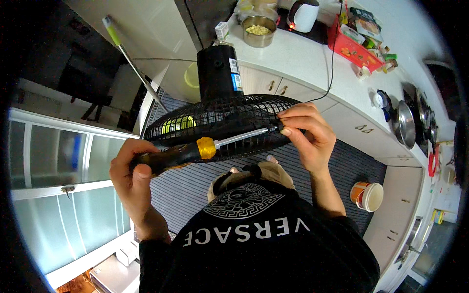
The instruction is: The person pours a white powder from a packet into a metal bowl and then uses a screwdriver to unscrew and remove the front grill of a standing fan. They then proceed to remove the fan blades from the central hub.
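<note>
Nearest to me, my left hand (134,180) is curled round the black end of the screwdriver (207,148), whose yellow collar and long steel shaft point toward my right hand. The right hand (308,134) pinches, between thumb and fingers, a small black part (275,126) at the rim of the fan. The shaft's tip reaches to this part; how it sits there I cannot tell.

The black fan (220,117) is before my body, its round wire grille under the shaft, its dark motor housing (215,73) standing past the table's left front corner. Below it I see a striped floor mat (190,195), and a white bucket (370,197) beside the cabinets.

Farther, on the white table (305,63), a steel pot (258,39) with pale pieces stands near the left end. A white kettle (304,17) and a red basket (354,46) are nearer the back edge.
</note>
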`<state>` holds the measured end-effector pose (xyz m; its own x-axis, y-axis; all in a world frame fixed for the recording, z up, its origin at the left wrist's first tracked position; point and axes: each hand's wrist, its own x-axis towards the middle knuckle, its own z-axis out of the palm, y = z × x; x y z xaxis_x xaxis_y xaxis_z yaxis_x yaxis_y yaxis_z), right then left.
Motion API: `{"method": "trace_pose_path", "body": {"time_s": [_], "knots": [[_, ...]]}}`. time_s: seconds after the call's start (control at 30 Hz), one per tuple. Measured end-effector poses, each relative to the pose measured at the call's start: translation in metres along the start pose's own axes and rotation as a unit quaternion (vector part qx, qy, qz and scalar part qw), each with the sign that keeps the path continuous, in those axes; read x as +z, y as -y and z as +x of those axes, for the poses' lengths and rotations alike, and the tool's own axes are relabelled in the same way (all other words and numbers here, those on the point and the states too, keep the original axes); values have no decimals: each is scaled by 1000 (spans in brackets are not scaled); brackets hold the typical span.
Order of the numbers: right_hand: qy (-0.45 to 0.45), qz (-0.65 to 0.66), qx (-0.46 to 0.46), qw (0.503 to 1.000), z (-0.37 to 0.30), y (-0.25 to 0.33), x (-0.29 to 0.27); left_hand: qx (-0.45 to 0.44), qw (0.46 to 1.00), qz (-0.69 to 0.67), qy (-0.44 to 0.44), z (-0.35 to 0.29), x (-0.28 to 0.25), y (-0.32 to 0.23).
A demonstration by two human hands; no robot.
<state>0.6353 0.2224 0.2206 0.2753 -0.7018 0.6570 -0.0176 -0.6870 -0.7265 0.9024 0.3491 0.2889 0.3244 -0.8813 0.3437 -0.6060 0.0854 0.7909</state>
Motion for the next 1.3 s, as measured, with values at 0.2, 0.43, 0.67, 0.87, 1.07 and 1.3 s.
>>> {"method": "trace_pose_path", "body": {"time_s": [0.2, 0.43, 0.67, 0.87, 1.07, 1.3], "knots": [[-3, -2, -2, 1000, 0, -1, 0, 16, 990, -137, -10, 7, 12, -4], [6, 4, -14, 1000, 2, 0, 1, 53, 965, -251, 61, 5, 2, 1], [2, 0, 0, 1000, -1, -1, 0, 6, 987, -152, 49, 2, -3, 2], [4, -1, -15, 1000, 0, -2, 0, 39, 998, -43, -29, 2, 4, 9], [4, 4, -14, 1000, 0, -3, 0, 58, 993, -84, -66, 7, 22, -3], [0, 4, -9, 1000, 0, -1, -1, 60, 947, -308, 67, 5, 8, -5]]}}
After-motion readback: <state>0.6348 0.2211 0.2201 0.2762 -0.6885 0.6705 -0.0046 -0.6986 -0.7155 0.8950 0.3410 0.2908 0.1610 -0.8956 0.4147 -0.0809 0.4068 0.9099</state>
